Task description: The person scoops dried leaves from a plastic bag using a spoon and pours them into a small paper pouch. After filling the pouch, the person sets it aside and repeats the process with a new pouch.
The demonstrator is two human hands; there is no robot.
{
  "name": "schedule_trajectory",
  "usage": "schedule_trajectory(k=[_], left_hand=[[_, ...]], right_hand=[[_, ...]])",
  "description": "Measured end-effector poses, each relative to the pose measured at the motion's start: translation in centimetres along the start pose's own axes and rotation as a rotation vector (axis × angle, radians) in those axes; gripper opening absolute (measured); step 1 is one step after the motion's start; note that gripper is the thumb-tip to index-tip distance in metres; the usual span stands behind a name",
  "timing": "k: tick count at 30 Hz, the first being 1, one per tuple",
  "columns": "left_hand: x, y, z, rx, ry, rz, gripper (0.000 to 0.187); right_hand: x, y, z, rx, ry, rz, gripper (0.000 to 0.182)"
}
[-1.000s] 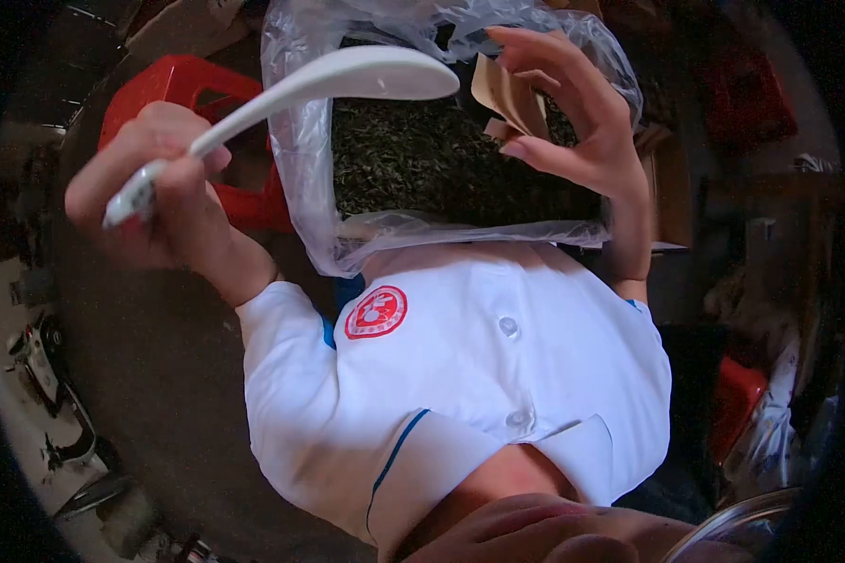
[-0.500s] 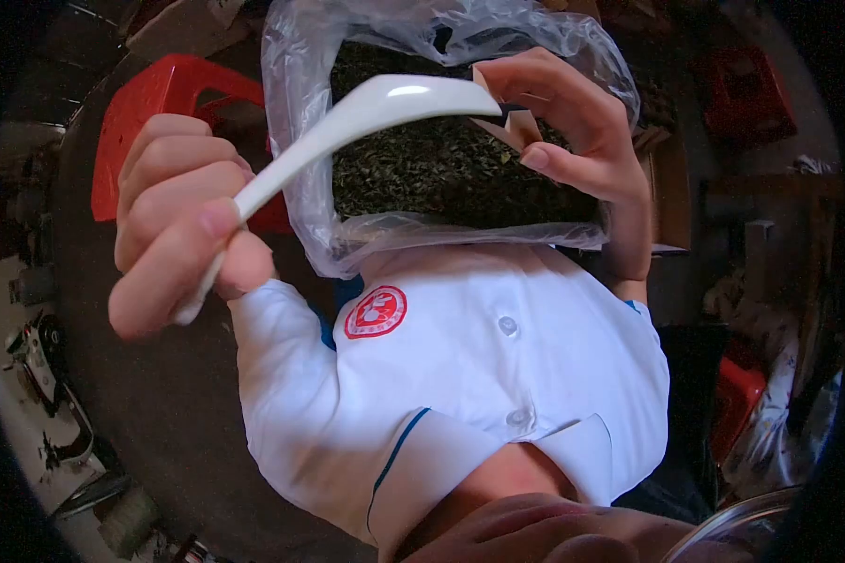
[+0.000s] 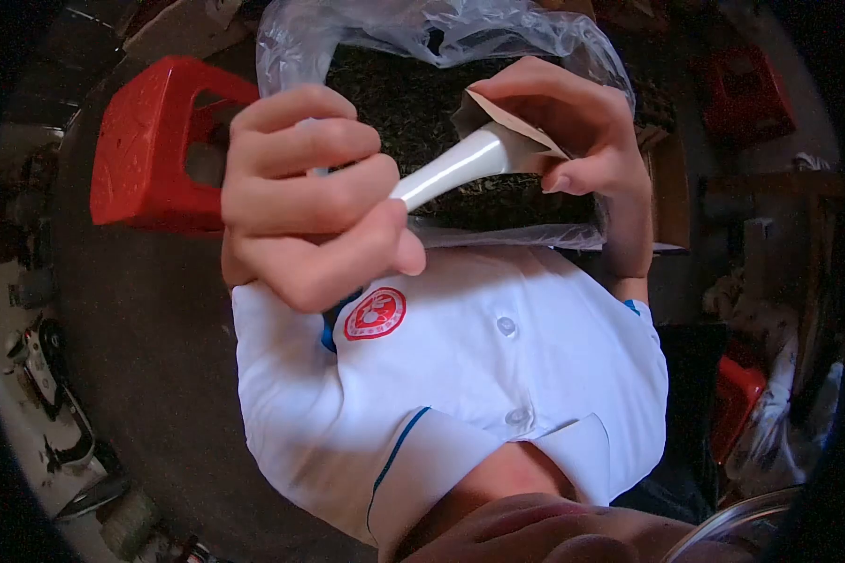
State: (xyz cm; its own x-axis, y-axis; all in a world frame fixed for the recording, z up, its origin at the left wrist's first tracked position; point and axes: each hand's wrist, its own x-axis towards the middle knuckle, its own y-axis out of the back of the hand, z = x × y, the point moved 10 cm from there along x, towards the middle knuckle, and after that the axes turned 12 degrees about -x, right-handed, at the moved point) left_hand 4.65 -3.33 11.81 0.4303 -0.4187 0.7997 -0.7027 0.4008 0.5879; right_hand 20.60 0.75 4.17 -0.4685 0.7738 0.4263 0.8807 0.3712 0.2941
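Note:
My left hand (image 3: 314, 202) is closed around the handle of a white spoon (image 3: 460, 167). The spoon's far end goes into the mouth of a small brownish paper packet (image 3: 521, 131), so its bowl is hidden. My right hand (image 3: 587, 117) curves round that packet from the right, thumb below and fingers above, holding it tilted. Beneath both hands is a box (image 3: 671, 188) lined with clear plastic (image 3: 296, 47). Dark dried leaves (image 3: 394, 103), resembling tea, fill it, partly covered by my hands.
A red plastic stool (image 3: 150, 150) stands left of the box. Another red stool or crate (image 3: 746, 94) is at the far right, with a red object (image 3: 737, 399) lower down. Along the left edge is some metal equipment (image 3: 61, 394). My white shirt (image 3: 460, 347) fills the middle.
My left hand has moved right, towards the packet, and the spoon's bowl has gone into its mouth. The packet in my right hand has turned, showing more of its opening.

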Motion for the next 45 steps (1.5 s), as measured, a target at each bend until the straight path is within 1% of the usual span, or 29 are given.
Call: schedule_trajectory(k=[1, 4, 5, 6, 10, 13, 14, 17, 20, 21, 24, 25, 26, 28, 29, 30, 32, 35, 38, 40, 42, 43, 45], left_hand=[[-0.2, -0.2, 0.2, -0.005, -0.027, 0.021, 0.03], [-0.1, -1.3, 0.2, -0.007, -0.002, -0.011, 0.029], [-0.3, -1.5, 0.3, 0.014, -0.044, 0.023, 0.028], [-0.3, -1.7, 0.1, 0.005, -0.031, 0.006, 0.028], [-0.5, -1.1, 0.0, -0.007, 0.007, -0.039, 0.029], [-0.1, -0.5, 0.1, -0.016, 0.057, -0.066, 0.029], [-0.1, -0.3, 0.1, -0.022, 0.076, -0.075, 0.03], [-0.3, 0.3, 0.5, 0.007, 0.044, -0.079, 0.031], [-0.7, 2.2, 1.0, 0.012, -0.049, 0.148, 0.03], [-0.7, 2.6, 1.2, 0.06, -0.046, 0.13, 0.032], [-1.3, 4.9, 1.7, 0.148, 0.095, 0.2, 0.033], [-1.9, 5.7, 2.0, 0.216, 0.093, 0.22, 0.034], [-2.7, 6.8, 2.1, 0.237, 0.108, 0.287, 0.036], [-3.6, 8.4, 1.3, 0.247, 0.203, 0.251, 0.031], [-4.4, 9.0, 0.7, 0.169, 0.199, 0.242, 0.027], [-4.7, 9.4, 0.5, 0.196, 0.177, 0.35, 0.04], [-3.9, 8.6, -1.5, 0.141, 0.285, 0.284, 0.04], [-4.5, 7.5, -1.9, 0.102, 0.312, 0.281, 0.041], [-4.7, 7.8, -0.4, 0.033, 0.172, 0.348, 0.04], [-3.9, 7.3, 0.3, 0.035, 0.165, 0.326, 0.039], [-2.9, 7.0, 0.8, 0.037, 0.158, 0.306, 0.038], [-2.2, 6.5, 0.7, 0.02, 0.13, 0.197, 0.038], [-2.0, 6.4, 0.5, 0.004, 0.139, 0.174, 0.038]], right_hand=[[-0.1, 0.1, 0.2, 0.026, -0.013, 0.001, 0.072], [-0.2, 0.2, 0.6, -0.054, -0.102, 0.025, 0.072], [-0.3, 0.1, 0.7, -0.083, -0.11, 0.01, 0.071], [-0.4, 0.1, 0.8, -0.112, -0.118, -0.007, 0.07], [-0.5, -0.2, 0.4, -0.15, -0.129, -0.008, 0.066], [-0.6, -0.2, 0.4, -0.117, -0.056, 0.004, 0.065], [-0.6, -0.3, 0.5, -0.115, -0.069, -0.007, 0.066], [-0.7, -0.6, 0.7, -0.11, -0.1, -0.027, 0.066], [-0.8, -0.6, 0.7, -0.11, -0.087, -0.016, 0.065], [-0.8, -0.5, 0.7, -0.116, -0.067, -0.009, 0.065], [-0.7, -0.4, 0.7, -0.139, -0.031, 0.0, 0.064], [-0.7, -0.4, 0.6, -0.149, -0.022, 0.002, 0.064], [-0.7, -0.4, 0.6, -0.166, -0.022, 0.004, 0.063], [-0.8, -0.3, 0.7, -0.198, -0.024, 0.007, 0.063], [-0.8, -0.3, 0.7, -0.21, -0.023, 0.014, 0.063], [-0.8, -0.3, 0.7, -0.221, -0.022, 0.019, 0.063], [-0.5, 0.1, 0.2, -0.218, 0.007, 0.037, 0.06], [-0.2, 0.0, -0.4, -0.212, 0.073, 0.056, 0.056], [-0.3, 0.1, -0.3, -0.195, 0.067, 0.064, 0.057], [-0.3, 0.2, -0.2, -0.19, 0.051, 0.063, 0.058], [-0.4, 0.3, 0.3, -0.221, 0.003, 0.078, 0.062], [-0.4, 0.3, 0.5, -0.235, -0.021, 0.085, 0.065], [-0.4, 0.4, 0.5, -0.223, -0.015, 0.083, 0.065]])
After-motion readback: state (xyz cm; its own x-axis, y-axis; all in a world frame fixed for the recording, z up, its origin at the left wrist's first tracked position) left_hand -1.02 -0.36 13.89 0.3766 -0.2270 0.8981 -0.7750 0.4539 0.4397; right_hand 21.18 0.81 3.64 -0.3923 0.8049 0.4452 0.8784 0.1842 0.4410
